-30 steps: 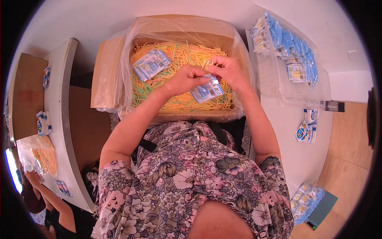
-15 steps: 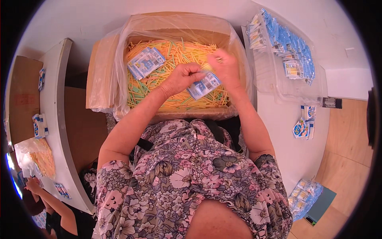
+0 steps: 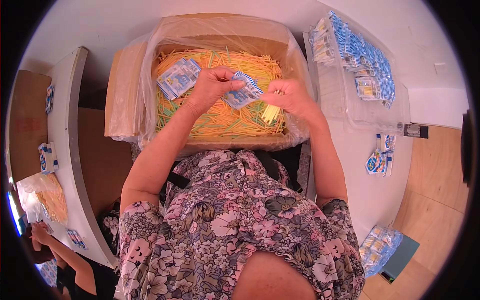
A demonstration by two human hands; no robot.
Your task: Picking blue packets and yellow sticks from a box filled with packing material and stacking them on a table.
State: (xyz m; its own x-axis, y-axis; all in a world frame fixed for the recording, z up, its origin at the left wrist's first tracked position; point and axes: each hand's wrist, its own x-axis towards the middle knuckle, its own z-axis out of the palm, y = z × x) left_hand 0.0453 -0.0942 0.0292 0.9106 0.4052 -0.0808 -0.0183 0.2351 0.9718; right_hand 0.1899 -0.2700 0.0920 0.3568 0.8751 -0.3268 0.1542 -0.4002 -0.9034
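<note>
Over a cardboard box [image 3: 200, 145] of thin orange, yellow and green sticks [image 3: 200, 125], my left hand [image 3: 210, 89] pinches a small blue-and-clear packet [image 3: 242, 95] between thumb and fingers. My right hand [image 3: 294, 98] is closed around a small bundle of pale yellow sticks [image 3: 270, 114], whose ends point down. Its fingers are close to the packet's right edge; whether they touch it I cannot tell. A second stretch of blue-and-clear packets [image 3: 178, 78] lies on the sticks to the left of my left hand, possibly two overlapping.
Clear plastic lines the box. On the right-hand table [image 3: 345, 165] stands a clear bin [image 3: 360, 112] with rows of filled packets [image 3: 372, 75]. Torn packaging [image 3: 380, 157] lies nearer. A bag of packets [image 3: 380, 250] sits lower right. At far left, another person's hands [image 3: 41, 232] work near a bag of sticks [image 3: 50, 197].
The packet in my left hand has moved up and left and turned. My right hand has lowered slightly to the right, bringing the yellow bundle into clearer view.
</note>
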